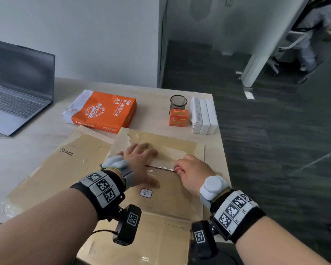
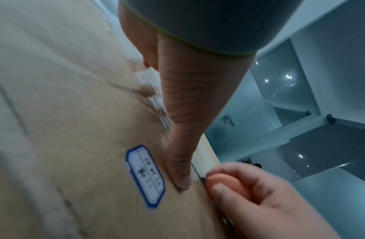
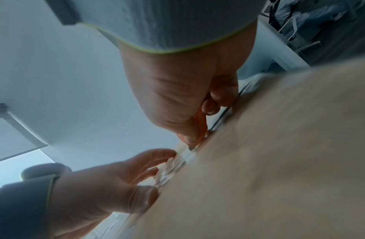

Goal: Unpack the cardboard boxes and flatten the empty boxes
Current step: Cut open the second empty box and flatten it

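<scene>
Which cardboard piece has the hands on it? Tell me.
The nearer box, bearing a blue-bordered sticker; left hand and right hand are on it. The PICO-printed cardboard lies untouched.

We found the head view looking down and forward over the table [image 1: 161, 96], both hands mid-frame. Each wrist view sat very close along its own hand, tilted against the cardboard box [image 2: 65, 113]. All three shared the box's taped seam [image 1: 161, 167].
</scene>
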`<state>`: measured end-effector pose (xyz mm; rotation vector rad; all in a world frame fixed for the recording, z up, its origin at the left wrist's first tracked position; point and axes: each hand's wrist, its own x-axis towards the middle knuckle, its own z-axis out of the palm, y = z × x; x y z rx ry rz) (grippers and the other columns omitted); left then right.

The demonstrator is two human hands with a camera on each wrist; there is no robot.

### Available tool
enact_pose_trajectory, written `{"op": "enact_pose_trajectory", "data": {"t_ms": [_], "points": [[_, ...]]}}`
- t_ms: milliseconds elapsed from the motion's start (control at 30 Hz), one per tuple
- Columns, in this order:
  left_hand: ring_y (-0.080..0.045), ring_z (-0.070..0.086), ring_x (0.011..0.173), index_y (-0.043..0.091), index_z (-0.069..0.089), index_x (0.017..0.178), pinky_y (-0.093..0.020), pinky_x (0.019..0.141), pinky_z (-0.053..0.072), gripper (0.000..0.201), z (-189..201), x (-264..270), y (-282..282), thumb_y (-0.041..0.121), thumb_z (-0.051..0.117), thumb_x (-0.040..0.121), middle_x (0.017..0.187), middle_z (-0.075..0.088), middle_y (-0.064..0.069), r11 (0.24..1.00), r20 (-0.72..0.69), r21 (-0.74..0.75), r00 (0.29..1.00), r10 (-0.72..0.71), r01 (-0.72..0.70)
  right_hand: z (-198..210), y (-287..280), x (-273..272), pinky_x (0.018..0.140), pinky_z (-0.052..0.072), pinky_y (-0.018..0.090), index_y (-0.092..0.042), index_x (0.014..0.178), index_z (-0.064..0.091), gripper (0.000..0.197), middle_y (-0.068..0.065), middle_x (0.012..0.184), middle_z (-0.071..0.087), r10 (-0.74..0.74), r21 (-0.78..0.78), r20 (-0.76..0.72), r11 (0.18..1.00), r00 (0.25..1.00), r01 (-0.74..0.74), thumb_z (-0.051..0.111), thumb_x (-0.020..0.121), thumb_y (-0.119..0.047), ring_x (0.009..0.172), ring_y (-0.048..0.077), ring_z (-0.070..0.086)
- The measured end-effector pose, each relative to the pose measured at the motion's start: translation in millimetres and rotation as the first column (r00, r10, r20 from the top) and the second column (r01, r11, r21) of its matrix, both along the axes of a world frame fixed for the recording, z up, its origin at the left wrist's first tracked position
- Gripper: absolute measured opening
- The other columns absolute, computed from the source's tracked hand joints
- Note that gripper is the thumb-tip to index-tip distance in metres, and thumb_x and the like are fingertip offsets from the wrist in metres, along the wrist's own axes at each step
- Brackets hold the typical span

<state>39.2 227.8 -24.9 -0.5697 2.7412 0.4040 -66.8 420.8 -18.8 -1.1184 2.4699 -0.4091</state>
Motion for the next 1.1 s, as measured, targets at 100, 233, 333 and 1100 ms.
{"op": "enact_pose_trajectory", "data": {"t_ms": [100, 233, 333, 1100], "points": [[-0.023, 0.003, 0.155, 0.048, 0.033, 0.147, -0.058, 0.122, 0.014, 0.107, 2, -4, 5, 0.073, 0.083, 0.055, 0.165, 0.015, 0.013, 1.000, 0.005, 0.013, 1.000, 0.024, -0.024, 1, 28, -11, 0.089, 0.048, 0.031, -0.025, 0.115, 0.066, 0.023, -0.006, 0.116, 0.054, -0.008, -0.005, -0.006, 1.000, 1.000, 0.008, 0.048, 0.101, -0.024, 0.105, 0.020, 0.059], [-0.023, 0.004, 0.155, 0.048, 0.034, 0.146, -0.059, 0.123, 0.012, 0.107, 4, -4, 4, 0.068, 0.086, 0.055, 0.165, 0.016, 0.014, 0.998, 0.011, 0.027, 0.998, 0.054, -0.054, 0, 58, -20, 0.087, 0.049, 0.030, -0.025, 0.110, 0.068, 0.020, -0.007, 0.113, 0.056, -0.042, -0.082, -0.016, 0.996, 0.999, 0.041, 0.051, 0.100, -0.024, 0.102, 0.016, 0.060], [-0.025, 0.009, 0.154, 0.047, 0.035, 0.145, -0.054, 0.123, 0.017, 0.106, 10, -10, 11, 0.063, 0.088, 0.055, 0.164, 0.018, 0.011, 0.998, 0.042, 0.019, 0.997, 0.060, -0.061, -6, 78, -24, 0.086, 0.050, 0.030, -0.023, 0.109, 0.069, 0.019, -0.008, 0.113, 0.056, -0.069, -0.139, -0.007, 0.988, 0.998, 0.068, 0.051, 0.100, -0.022, 0.100, 0.015, 0.061], [-0.022, 0.040, 0.139, 0.028, 0.055, 0.121, -0.040, 0.109, 0.043, 0.083, 9, -52, 127, 0.080, 0.073, 0.059, 0.147, 0.047, 0.005, 0.951, 0.080, -0.082, 0.953, -0.293, 0.299, -50, 108, -11, 0.061, 0.039, 0.017, -0.016, 0.098, 0.071, 0.008, -0.020, 0.064, 0.064, -0.321, -0.375, 0.771, 0.468, 0.549, 0.800, 0.073, 0.090, -0.015, 0.053, -0.006, 0.055]]}}
